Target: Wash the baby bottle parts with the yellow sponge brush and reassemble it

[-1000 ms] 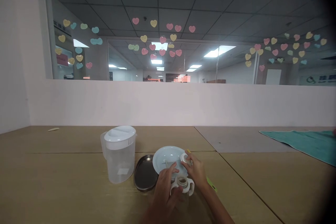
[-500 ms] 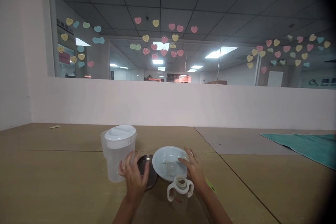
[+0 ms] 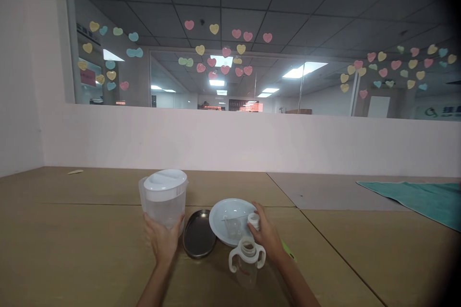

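Head view, taken from the left. Far back on the tan table [image 3: 90, 244], a thin pale sliver [image 3: 75, 171] lies flat, well apart from everything else. Next, a clear pitcher [image 3: 165, 208], upright, white lid [image 3: 165, 180] on. Left hand [image 3: 163, 242] at its lower body from the near side: fingers on the left flank, thumb on the right, clamped around it. Base hidden by the hand.

Just right of the pitcher, a dark oval metal tray [image 3: 200, 235], flat on the table. Beside it, a pale blue bowl [image 3: 225, 206]; clear piece [image 3: 233, 227] lying inside, its exact form hard to make out.

Nearer the person, in front of the bowl, a clear bottle [image 3: 247, 273] stands upright, mouth uncovered, white two-handled collar [image 3: 248, 252] around its neck. Whether it touches the bowl, cannot tell.

Right hand [image 3: 267, 237] at the bowl's right rim, thumb and fingers pinched on a white cap [image 3: 253, 220]. Bright green object [image 3: 289, 251] partly hidden behind the right forearm. Far right, teal cloth [image 3: 418, 201] spread flat.
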Demonstrator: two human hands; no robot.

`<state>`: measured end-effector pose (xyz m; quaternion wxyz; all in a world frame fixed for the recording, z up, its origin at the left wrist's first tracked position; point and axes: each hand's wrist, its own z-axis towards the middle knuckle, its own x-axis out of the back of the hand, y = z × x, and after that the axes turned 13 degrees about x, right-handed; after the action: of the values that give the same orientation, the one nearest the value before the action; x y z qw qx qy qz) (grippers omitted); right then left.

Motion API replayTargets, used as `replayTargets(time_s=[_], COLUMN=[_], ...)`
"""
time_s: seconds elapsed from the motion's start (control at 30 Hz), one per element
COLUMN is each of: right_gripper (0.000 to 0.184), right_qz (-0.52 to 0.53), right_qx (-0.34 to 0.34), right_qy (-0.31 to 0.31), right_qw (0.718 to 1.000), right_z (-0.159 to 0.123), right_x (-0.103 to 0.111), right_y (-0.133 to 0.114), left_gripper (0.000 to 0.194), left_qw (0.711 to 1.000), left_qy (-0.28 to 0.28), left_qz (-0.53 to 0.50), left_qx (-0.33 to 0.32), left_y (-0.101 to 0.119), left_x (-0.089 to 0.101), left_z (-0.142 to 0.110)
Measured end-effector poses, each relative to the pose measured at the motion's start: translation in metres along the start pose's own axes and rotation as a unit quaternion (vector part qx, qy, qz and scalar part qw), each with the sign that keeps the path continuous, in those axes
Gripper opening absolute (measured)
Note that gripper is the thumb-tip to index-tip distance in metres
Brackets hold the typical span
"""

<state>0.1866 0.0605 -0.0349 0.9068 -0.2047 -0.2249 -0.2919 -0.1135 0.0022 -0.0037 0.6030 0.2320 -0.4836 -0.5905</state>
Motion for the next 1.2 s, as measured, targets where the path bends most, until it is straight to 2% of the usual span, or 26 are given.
replayTargets(time_s=[0.1,0.17,0.27,0.4,0.6,0.77,0.93,1.07,1.2], right_gripper=[0.048,0.038,0.029,0.033,0.031,0.032,0.036,0.035,0.029], right_qz=[0.024,0.027,0.022,0.024,0.025,0.006,-0.010,-0.001,0.082], right_qx=[-0.033,-0.027,0.000,0.023,0.020,0.023,0.042,0.045,-0.023], right_qy=[-0.015,-0.028,-0.054,-0.051,-0.053,-0.058,-0.047,0.006,0.090], right_qw=[0.999,0.999,0.998,0.998,0.998,0.998,0.998,0.999,0.992], right_z=[-0.001,-0.002,-0.002,-0.002,-0.003,-0.005,-0.005,-0.006,-0.007], right_x=[-0.001,0.000,0.002,0.006,0.005,0.002,0.005,0.006,0.005], right_y=[-0.001,-0.003,-0.005,-0.008,-0.006,-0.005,-0.004,-0.003,-0.009], left_gripper=[0.105,0.103,0.101,0.085,0.065,0.059,0.058,0.055,0.049], left_qw=[0.999,0.999,0.994,0.976,0.945,0.935,0.942,0.942,0.931], left_qy=[-0.028,-0.013,0.027,0.063,0.065,0.064,0.051,0.035,0.015], left_qz=[-0.031,-0.042,-0.029,0.011,0.032,0.035,0.032,0.028,0.026], left_qx=[0.000,-0.028,-0.105,-0.210,-0.319,-0.346,-0.330,-0.332,-0.364], left_y=[-0.006,-0.008,-0.009,-0.005,-0.002,-0.003,-0.002,-0.003,-0.006], left_x=[-0.002,-0.003,-0.003,-0.001,0.002,0.001,0.002,0.001,0.001], left_z=[0.006,0.008,0.005,-0.004,-0.015,-0.016,-0.017,-0.016,-0.014])
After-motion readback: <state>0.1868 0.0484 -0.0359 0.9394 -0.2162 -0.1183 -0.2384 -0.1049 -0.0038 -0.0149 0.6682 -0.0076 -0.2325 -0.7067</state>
